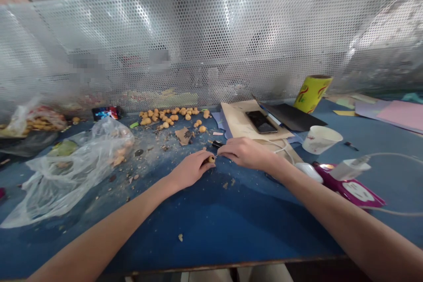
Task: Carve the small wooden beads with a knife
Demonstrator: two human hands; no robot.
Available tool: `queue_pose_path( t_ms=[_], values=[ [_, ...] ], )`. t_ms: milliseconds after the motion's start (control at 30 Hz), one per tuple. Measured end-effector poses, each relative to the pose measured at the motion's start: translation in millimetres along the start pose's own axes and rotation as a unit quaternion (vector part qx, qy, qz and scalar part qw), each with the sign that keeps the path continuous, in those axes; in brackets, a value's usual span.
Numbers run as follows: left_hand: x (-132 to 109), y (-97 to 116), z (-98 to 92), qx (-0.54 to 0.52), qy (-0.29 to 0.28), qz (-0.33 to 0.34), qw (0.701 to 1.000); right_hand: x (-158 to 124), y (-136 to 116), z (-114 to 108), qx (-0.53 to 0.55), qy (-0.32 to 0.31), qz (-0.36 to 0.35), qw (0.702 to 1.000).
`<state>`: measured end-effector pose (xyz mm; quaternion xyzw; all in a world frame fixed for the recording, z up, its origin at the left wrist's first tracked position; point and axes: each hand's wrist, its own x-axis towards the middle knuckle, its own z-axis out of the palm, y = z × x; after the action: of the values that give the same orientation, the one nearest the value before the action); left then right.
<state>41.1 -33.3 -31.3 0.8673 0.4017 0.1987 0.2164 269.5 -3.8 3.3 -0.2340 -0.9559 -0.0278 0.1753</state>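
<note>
My left hand (190, 169) is closed around a small tan gourd (211, 159), with one end showing between thumb and fingers. Close beside it, my right hand (244, 152) pinches a thin metal tool (217, 155) whose tip meets the exposed end of the gourd; the rest of this tool is hidden by the fingers. Just beyond the right fingertips is a short black handle (217, 144); I cannot tell whether it belongs to the same tool. Several similar small gourds (172, 116) lie in a loose group toward the back of the table.
A clear plastic bag (76, 172) and scattered debris lie left on the blue table (211, 229). A phone (261, 122) rests on papers at right, near a paper cup (321, 140), a yellow roll (312, 93) and a purple power strip (350, 189) with cables. Perforated metal sheeting (205, 44) stands behind.
</note>
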Motion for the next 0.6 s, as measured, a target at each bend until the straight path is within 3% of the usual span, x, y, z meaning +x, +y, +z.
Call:
queue_pose_path(
  t_ms=[600],
  values=[
    [0.9,-0.1,0.0,0.001,0.007,0.009,1.000,-4.3,7.7,2.2,0.022,0.021,-0.008,0.999]
  ],
)
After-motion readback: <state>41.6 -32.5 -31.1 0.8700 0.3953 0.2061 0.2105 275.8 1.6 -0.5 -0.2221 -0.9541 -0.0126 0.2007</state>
